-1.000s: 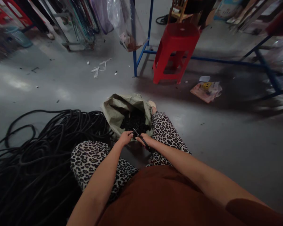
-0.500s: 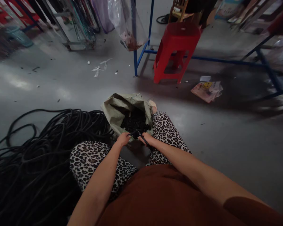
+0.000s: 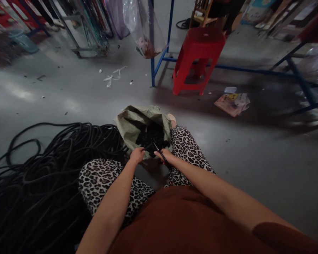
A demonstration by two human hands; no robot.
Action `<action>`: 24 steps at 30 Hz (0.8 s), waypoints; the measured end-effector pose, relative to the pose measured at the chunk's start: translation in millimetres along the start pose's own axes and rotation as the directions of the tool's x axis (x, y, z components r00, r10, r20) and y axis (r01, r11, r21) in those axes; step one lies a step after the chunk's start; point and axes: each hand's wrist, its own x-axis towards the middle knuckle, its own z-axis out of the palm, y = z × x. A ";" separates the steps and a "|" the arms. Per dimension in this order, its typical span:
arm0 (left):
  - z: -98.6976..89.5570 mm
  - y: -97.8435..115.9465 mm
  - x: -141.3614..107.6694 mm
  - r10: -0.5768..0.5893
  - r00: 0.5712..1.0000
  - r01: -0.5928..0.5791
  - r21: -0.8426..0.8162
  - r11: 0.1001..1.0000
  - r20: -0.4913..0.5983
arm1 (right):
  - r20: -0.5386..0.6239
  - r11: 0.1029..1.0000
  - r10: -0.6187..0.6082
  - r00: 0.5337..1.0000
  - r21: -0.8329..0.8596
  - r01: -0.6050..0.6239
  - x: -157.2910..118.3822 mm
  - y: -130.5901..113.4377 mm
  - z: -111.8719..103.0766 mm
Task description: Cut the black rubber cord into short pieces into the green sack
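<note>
My left hand (image 3: 137, 155) is closed around a black cord (image 3: 147, 146), and a short end of it sticks out towards the right. In my right hand (image 3: 164, 154) is a pair of dark-handled scissors (image 3: 163, 156), narrow blades pointing up and left near the cord's end. Both hands are over the near rim of a pale green woven sack (image 3: 128, 125). The sack stands open between my legs, with many small black pieces (image 3: 151, 135) inside. Whether the blades touch the cord is too small to tell.
A large heap of black cord (image 3: 42, 169) lies on the floor at my left. Ahead stand a red plastic stool (image 3: 201, 46) and a blue metal frame (image 3: 153, 70) with a clear plastic bag (image 3: 145, 31) hanging on it. A printed plastic packet (image 3: 232, 103) lies at right.
My hands have drawn slightly apart, the left one a little to the left. The scissors' blades now show more clearly beside the cord end.
</note>
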 end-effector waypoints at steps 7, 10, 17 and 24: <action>0.8 0.6 3.3 0.019 0.998 -0.021 -0.034 0.999 -0.060 | 0.128 0.996 -0.080 0.989 0.053 0.074 -9.1 -2.2 -0.6; 1.3 3.7 2.7 0.065 0.997 -0.069 -0.067 0.995 -0.051 | 0.141 0.995 -0.090 0.986 0.058 0.083 -6.0 0.9 1.2; 2.3 8.4 0.6 0.116 0.993 -0.116 -0.076 0.990 -0.013 | 0.161 0.992 -0.124 0.979 0.035 0.120 -2.4 2.5 2.9; 1.4 13.0 -1.9 0.096 0.995 -0.094 -0.092 0.991 0.025 | 0.134 0.994 -0.110 0.985 0.041 0.105 -4.6 0.6 3.1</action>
